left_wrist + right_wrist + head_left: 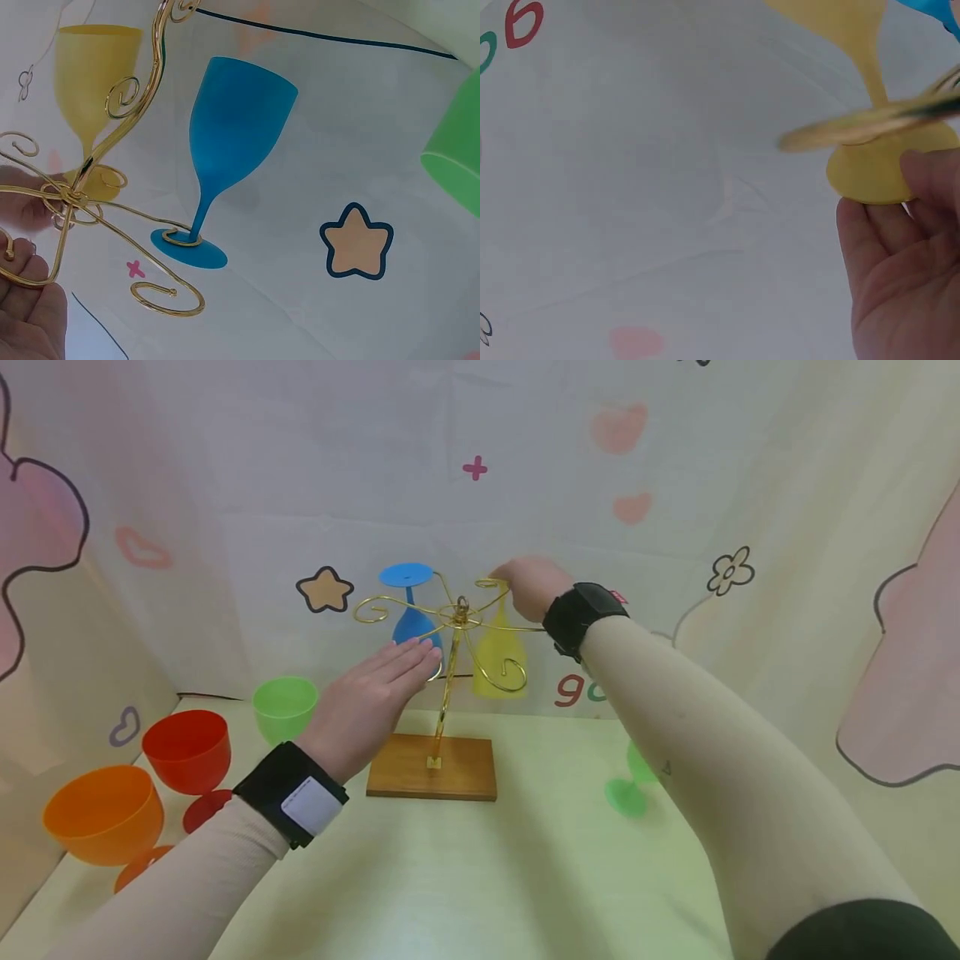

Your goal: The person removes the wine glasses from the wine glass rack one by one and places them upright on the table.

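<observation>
A gold wire glass rack [446, 710] with curled arms stands on a wooden base [431, 781]. By its foot, my right hand [534, 585] pinches a yellow goblet [501, 652], which hangs upside down at one hook. The right wrist view shows the thumb over the yellow foot [866, 172] and fingers beneath it. A blue goblet [408, 577] hangs inverted from another arm, its foot held in the curl [182, 238]. My left hand [367, 702], fingers straight and together, is at a front arm of the rack; its fingertips touch or nearly touch the wire.
On the left side of the table stand green [285, 706], red [187, 752] and orange goblets [105, 818]. Another green goblet [626, 797] is partly hidden behind my right forearm. A printed curtain [337, 468] hangs close behind the rack.
</observation>
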A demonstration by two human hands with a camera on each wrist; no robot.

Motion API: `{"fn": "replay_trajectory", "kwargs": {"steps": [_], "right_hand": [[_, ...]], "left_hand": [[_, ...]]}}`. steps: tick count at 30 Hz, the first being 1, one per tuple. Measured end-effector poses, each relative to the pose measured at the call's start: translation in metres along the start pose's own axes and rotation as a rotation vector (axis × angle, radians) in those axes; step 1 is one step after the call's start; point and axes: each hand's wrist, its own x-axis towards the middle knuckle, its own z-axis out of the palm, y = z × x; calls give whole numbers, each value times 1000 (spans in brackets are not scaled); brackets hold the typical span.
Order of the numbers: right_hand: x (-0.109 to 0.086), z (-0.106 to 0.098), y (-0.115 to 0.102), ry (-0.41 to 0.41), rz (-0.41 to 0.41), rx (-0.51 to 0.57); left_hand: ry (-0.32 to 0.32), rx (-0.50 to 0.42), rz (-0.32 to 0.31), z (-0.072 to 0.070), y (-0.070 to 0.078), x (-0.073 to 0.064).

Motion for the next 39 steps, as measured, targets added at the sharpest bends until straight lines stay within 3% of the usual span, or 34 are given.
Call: {"fn": "replay_trajectory", "kwargs": {"steps": [6, 10, 16, 21, 27, 30, 39], "right_hand": [[9, -18, -24, -68, -30, -53], [23, -22, -28, -90, -28, -78], [36, -21, -7, -134, 18, -117], [26, -23, 13, -135, 87, -85], [2, -34, 32, -51, 159, -148], [-9, -36, 40, 9, 186, -112], [-44, -12, 62, 217, 173, -27]], "left_hand": [[-13, 8, -4, -1, 6, 2], [-27, 14, -11, -1, 11, 5], [-41, 6, 13, 1, 20, 13], [-53, 0, 39, 5, 25, 16], [-12, -41, 57, 7, 26, 15], [0, -51, 51, 6, 24, 13], [-15, -55, 2, 0, 12, 9]]}}
